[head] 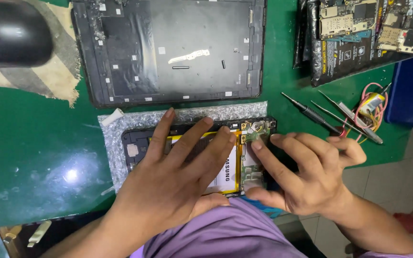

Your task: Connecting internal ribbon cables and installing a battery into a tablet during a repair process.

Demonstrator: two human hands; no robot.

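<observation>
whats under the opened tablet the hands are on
A sheet of bubble wrap lies under the opened tablet, on the green mat. The left hand and right hand cover most of its inside.

I see the opened tablet (187,143) lying flat, back cover off, on a sheet of bubble wrap (120,129) at the near edge of the green desk (34,153). Its yellow-edged battery (225,174) and the small circuit board (254,130) at its right end are exposed, partly covered.

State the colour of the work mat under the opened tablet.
Green work mat, seen clearly in the head view beneath the opened tablet.
</observation>
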